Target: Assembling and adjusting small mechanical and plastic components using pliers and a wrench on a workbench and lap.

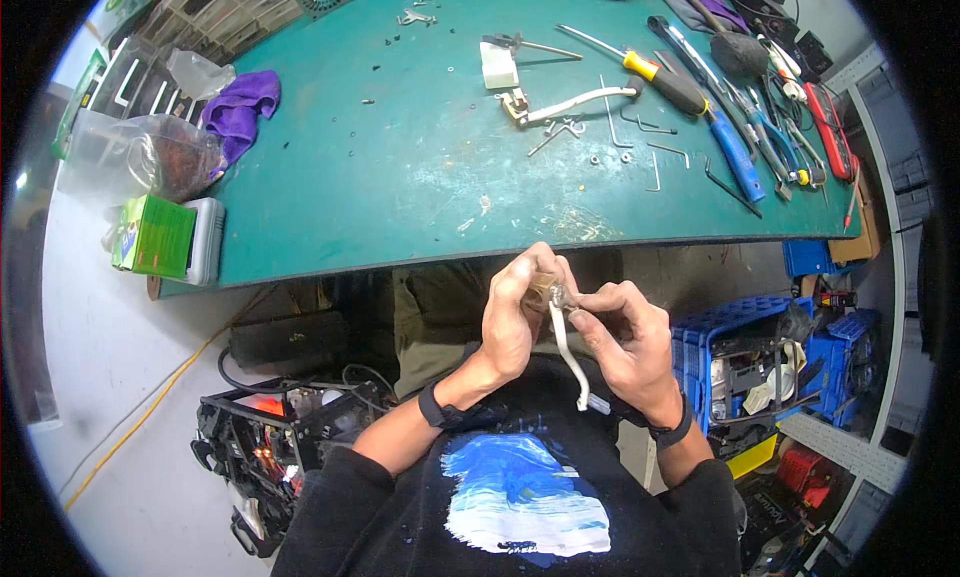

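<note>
Just off the table's front edge, my left hand (512,322) is closed round the metal clamp end of a brake lever (568,349). Its whitish curved arm hangs down toward my shirt. My right hand (630,342) pinches at the same clamp end with thumb and forefinger; any small part between those fingertips is hidden. Beside the lever's tip shows a short pale piece (597,404) I cannot make out. On the table lies a similar lever assembly (570,107) with a white arm, close to a white block (499,65).
Around that assembly lie hex keys (654,167) and nuts (595,160). Screwdrivers (665,82), pliers (770,137) and a red tool (828,132) crowd the green table's (330,197) right side. A green box (152,235) and purple cloth (243,115) are left; blue crates (695,367) stand below right.
</note>
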### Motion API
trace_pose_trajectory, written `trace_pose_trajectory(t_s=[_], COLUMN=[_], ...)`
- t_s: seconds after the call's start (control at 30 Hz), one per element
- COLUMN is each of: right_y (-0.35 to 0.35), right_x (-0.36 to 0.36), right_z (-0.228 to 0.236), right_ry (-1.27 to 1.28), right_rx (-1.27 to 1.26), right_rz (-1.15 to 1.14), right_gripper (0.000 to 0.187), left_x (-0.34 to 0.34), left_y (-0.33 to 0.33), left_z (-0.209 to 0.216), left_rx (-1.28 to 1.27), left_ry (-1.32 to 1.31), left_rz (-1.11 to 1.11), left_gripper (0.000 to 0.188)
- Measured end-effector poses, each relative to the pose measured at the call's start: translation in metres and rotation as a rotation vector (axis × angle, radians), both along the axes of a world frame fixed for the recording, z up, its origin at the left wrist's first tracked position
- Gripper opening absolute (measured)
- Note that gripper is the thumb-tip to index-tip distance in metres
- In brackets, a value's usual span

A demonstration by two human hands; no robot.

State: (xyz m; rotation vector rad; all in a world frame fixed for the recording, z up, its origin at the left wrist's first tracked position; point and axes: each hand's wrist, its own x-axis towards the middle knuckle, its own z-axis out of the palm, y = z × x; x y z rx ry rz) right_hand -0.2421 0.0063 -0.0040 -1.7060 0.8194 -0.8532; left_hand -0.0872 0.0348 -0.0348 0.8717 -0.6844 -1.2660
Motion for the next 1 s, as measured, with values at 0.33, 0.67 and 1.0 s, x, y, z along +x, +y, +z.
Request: trace_pose_trajectory(t_s=[0.33,0.67,1.0], right_y=[0.002,0.010,0.005], right_x=[0.001,0.015,0.024], right_z=[-0.011,-0.028,-0.028], right_ry=[-0.352,-0.600,-0.632], right_rx=[0.519,0.717,0.730], right_rz=[-0.098,-0.180,-0.197], right_gripper=[0.014,0.011,0.013], left_x=[0.028,0.043,0.050], left_y=[-0.009,-0.047,-0.070], left_z=[0.044,0.076,0.062], left_rx=[-0.149,-0.328,-0.414], left_ry=[-1.070,-1.800,-1.842], left_rz=[0.031,-0.150,-0.089], left_gripper=[0.034,0.027,0.028])
